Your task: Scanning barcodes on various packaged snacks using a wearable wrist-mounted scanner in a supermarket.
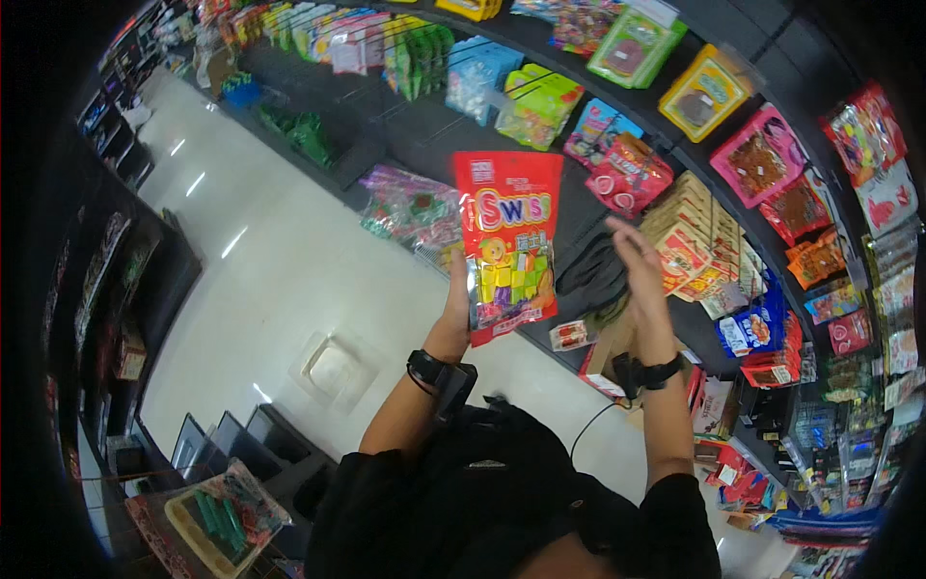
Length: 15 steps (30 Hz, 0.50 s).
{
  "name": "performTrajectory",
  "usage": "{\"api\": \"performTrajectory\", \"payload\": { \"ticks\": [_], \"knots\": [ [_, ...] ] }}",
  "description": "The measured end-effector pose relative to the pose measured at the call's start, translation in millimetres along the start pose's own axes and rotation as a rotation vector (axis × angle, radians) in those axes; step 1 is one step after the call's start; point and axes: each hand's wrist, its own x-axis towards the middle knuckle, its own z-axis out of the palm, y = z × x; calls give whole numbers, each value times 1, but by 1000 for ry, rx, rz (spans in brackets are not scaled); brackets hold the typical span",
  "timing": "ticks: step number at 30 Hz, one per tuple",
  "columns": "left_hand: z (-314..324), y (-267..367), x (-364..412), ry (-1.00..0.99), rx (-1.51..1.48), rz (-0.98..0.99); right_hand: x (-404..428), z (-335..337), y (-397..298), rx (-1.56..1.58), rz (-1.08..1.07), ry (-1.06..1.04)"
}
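My left hand grips the lower left edge of a red candy bag. The bag is upright, its front towards me, with printing and a picture of colourful sweets. My right hand holds nothing and is raised to the right of the bag, fingers extended and slightly apart. Just left of that hand, a bundle of black fabric or plastic lies on the dark lower shelf. Close on its other side stands a row of beige and red snack packets.
Clear plastic packages lie at the shelf's edge. A pink-red packet and green packets line the shelf, below trays of snacks. An open cardboard box sits below my right hand. Pale floor and another shelf unit lie left.
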Motion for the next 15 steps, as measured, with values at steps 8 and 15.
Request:
{"api": "performTrajectory", "payload": {
  "ticks": [8,15],
  "knots": [
    [-37,13,-52,90,3,-180,5,97,-69,647,-132,-232],
    [-61,37,-47,113,-203,-48,-21,185,25,-416,-571,-366]
  ]
}}
